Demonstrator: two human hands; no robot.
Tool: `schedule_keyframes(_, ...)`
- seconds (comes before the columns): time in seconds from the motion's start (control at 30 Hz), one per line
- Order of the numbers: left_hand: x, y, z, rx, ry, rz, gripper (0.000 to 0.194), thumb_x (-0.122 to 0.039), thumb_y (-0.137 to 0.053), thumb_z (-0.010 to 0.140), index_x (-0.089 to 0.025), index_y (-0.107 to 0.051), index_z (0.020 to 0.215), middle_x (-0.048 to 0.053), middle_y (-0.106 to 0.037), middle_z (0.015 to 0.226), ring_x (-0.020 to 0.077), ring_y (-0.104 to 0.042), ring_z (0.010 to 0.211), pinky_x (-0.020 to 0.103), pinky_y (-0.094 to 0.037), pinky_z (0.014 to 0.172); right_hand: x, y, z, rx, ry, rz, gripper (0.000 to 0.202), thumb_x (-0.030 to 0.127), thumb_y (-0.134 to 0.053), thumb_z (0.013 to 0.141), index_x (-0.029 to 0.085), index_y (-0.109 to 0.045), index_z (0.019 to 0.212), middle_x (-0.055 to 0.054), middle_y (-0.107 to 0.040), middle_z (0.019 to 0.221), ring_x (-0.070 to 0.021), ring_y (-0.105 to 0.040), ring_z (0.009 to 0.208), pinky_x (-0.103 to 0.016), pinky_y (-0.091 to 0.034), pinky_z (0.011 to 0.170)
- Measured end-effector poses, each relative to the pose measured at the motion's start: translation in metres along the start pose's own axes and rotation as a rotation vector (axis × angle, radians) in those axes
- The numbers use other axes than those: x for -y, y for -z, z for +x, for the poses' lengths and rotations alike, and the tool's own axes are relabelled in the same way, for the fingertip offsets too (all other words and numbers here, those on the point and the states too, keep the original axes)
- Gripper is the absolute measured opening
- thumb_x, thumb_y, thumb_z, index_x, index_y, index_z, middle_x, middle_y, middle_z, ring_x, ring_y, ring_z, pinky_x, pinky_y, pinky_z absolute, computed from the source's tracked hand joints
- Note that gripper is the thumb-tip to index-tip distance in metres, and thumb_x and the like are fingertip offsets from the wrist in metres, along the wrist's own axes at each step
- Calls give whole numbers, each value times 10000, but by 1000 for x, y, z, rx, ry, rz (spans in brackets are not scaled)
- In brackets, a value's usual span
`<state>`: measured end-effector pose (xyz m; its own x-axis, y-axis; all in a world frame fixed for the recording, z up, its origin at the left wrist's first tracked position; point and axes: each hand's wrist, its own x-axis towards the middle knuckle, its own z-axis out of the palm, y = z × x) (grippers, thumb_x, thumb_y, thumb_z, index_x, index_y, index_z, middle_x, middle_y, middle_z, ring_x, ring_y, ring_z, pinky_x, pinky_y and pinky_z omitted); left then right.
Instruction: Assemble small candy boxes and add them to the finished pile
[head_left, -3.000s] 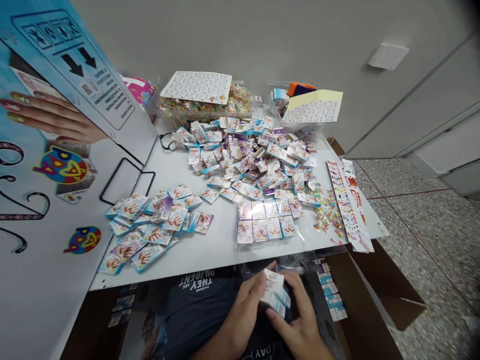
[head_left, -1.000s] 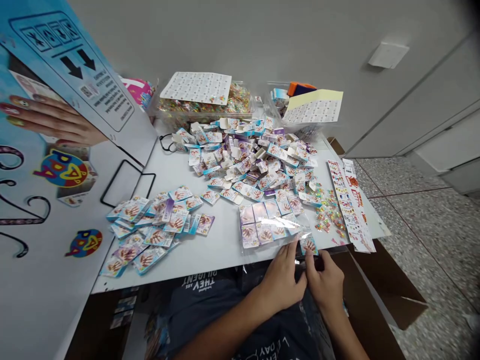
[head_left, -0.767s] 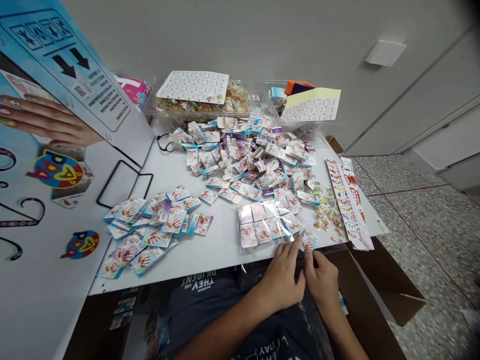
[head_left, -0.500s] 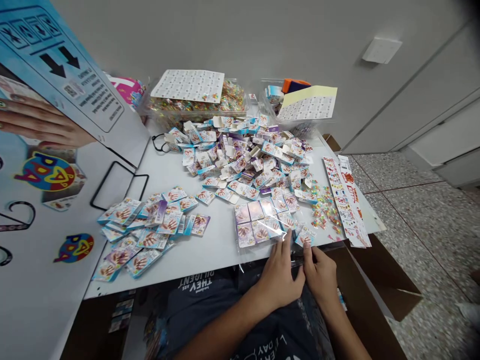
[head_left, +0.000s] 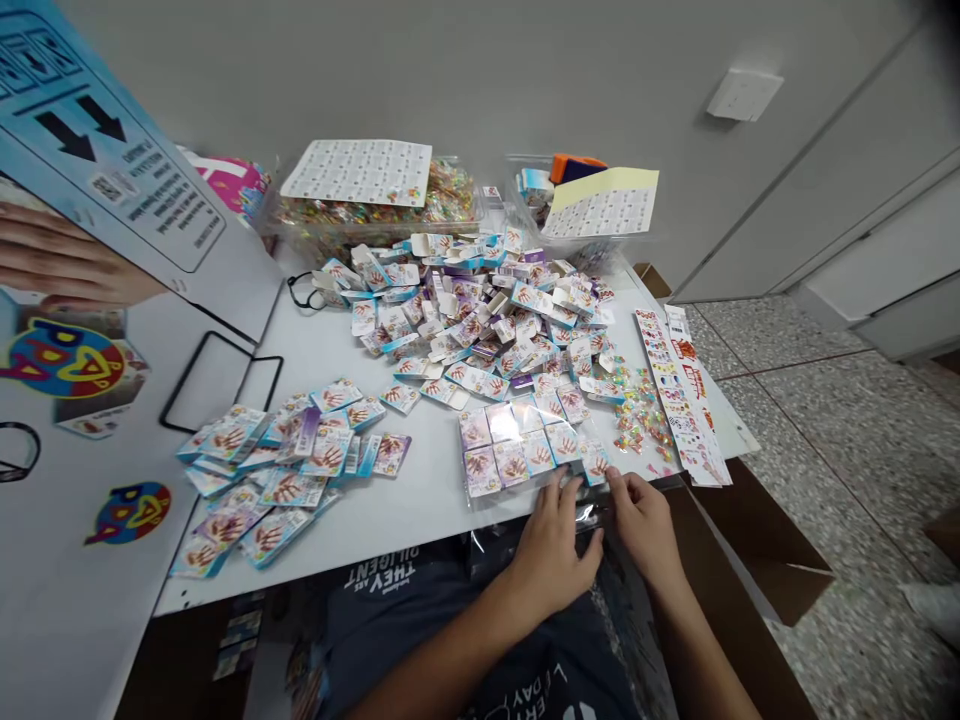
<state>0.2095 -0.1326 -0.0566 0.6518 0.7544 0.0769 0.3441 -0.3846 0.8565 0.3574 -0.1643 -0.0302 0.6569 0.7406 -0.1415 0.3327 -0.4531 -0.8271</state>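
A clear plastic bag (head_left: pixel 487 500) lies on the near part of the table, around two rows of small printed boxes (head_left: pixel 512 463). My left hand (head_left: pixel 551 545) rests at the bag's near side, fingers partly bent and thumb apart, touching the plastic. Between the fingertips of my right hand (head_left: pixel 646 522) is the near corner of one small printed box (head_left: pixel 595 462). That box sits at the right end of the near row, slightly tilted. Whether it is inside the bag's mouth is hard to make out.
Behind are a heap of open boxes (head_left: pixel 480 320) and two clear tubs, one under a printed sheet (head_left: pixel 360 172). More boxes (head_left: pixel 292 485) are piled left, by a large carton (head_left: pixel 60 540). Small colourful pieces (head_left: pixel 641 410) and sticker strips (head_left: pixel 682 395) lie right.
The box in my right hand has moved closer to the row and turned more in line with it. My left fingers have drawn back from the boxes. The view has shifted slightly.
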Motion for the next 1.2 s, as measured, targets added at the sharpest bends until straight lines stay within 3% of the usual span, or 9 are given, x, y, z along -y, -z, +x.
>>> schedule_keyframes(0.1, -2, 1, 0, 4, 9, 4, 510, -243, -605, 889, -150, -451, 1365, 197, -433, 1460, 349, -412, 1392, 576, -416, 1153, 3, 1, -4, -46, -20, 81, 584, 750, -546, 846, 216, -528, 610, 33, -487, 481, -136, -426, 445, -281, -353, 485)
schedule_keyframes(0.17, -5, 3, 0, 10, 1, 5, 405, -245, -599, 897, -160, -519, 1285, 169, -524, 1340, 329, -483, 1303, 558, -458, 1114, 2, 4, -7, -146, 62, 122, 511, 682, -564, 873, 211, -547, 676, 38, -494, 525, -137, -443, 477, -275, -372, 502)
schedule_keyframes(0.3, -11, 10, 1, 35, -118, -7, 261, -208, -520, 944, -159, -601, 1186, 143, -600, 1234, 290, -543, 1213, 499, -500, 1078, -12, 18, -7, -327, 227, -56, 371, 559, -590, 877, 193, -590, 822, -3, -573, 691, -169, -532, 626, -299, -445, 631)
schedule_keyframes(0.43, -14, 9, 7, 85, -202, -138, 344, -158, -427, 975, -169, -586, 1281, 132, -636, 1315, 244, -569, 1271, 460, -476, 1134, -33, 25, -6, -213, 153, -227, 410, 600, -598, 835, 191, -599, 837, -46, -638, 747, -210, -589, 680, -337, -469, 676)
schedule_keyframes(0.6, -13, 0, 23, 86, -117, -149, 449, -223, -487, 962, -142, -512, 1402, 155, -571, 1446, 261, -511, 1375, 477, -422, 1192, -43, 15, -21, 97, 108, -18, 502, 665, -507, 885, 202, -569, 700, 0, -571, 617, -174, -518, 590, -287, -427, 572)
schedule_keyframes(0.77, -18, -4, 30, -32, -111, -110, 385, -216, -509, 944, -133, -564, 1316, 155, -619, 1335, 267, -553, 1280, 473, -466, 1141, -40, 6, -29, 58, 88, 68, 510, 639, -503, 887, 213, -500, 608, 24, -492, 556, -150, -451, 550, -264, -376, 528)
schedule_keyframes(0.9, -23, -5, 27, 13, -145, -35, 344, -222, -511, 938, -144, -604, 1259, 160, -607, 1305, 278, -564, 1251, 465, -494, 1106, -38, 5, -28, 65, 116, 87, 480, 620, -525, 863, 208, -522, 619, 20, -513, 569, -155, -459, 578, -262, -397, 547)
schedule_keyframes(1.03, -16, -7, 29, 75, -130, -22, 410, -165, -437, 951, -145, -562, 1341, 154, -614, 1375, 276, -556, 1297, 495, -454, 1150, -40, 2, -32, 114, 139, 113, 459, 581, -530, 878, 207, -520, 613, 21, -510, 575, -148, -445, 575, -256, -397, 544)
schedule_keyframes(1.2, -12, -10, 35, 37, -95, -74, 488, -83, -436, 886, -115, -506, 1368, 171, -592, 1368, 275, -528, 1308, 484, -433, 1163, -42, -3, -40, 120, 150, 146, 443, 535, -504, 911, 206, -506, 613, 22, -500, 580, -143, -437, 573, -249, -388, 539)
